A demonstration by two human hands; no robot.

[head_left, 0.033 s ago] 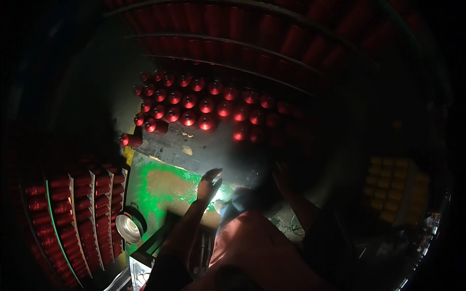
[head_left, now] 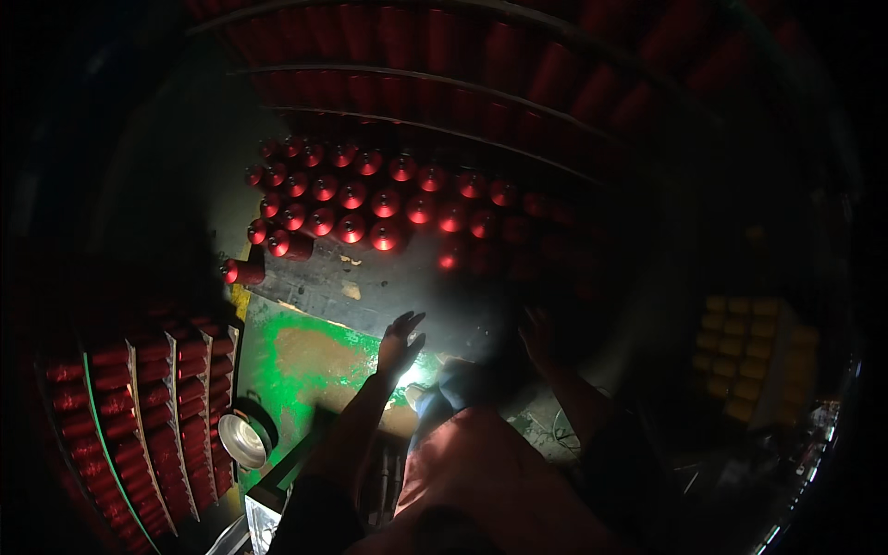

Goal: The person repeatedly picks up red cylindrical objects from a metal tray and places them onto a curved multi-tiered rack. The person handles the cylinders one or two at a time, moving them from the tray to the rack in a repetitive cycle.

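Note:
My left hand (head_left: 399,346) hovers near the front edge of a dark grey platform (head_left: 324,282), fingers apart and holding nothing. Dim in shadow to its right, my right hand (head_left: 537,337) is raised with its fingers apart; nothing shows in it. Beyond both hands, several red cylinders with cone-shaped tops and small dark tips, like thread cones (head_left: 351,194), stand in rows on the platform. One red cone (head_left: 242,271) lies on its side at the left end. Neither hand touches them. The right part of the rows fades into darkness.
Racks packed with red cylinders stand at the left (head_left: 153,416) and along the far side (head_left: 435,92). A round metal pan-like thing (head_left: 243,440) is by the left rack. Worn green floor (head_left: 305,351) lies before the platform. Stacked yellow items (head_left: 740,351) are at the right.
The scene has shifted slightly leftward in the picture. My left hand's fingers have lifted and spread a little; my right hand has barely moved.

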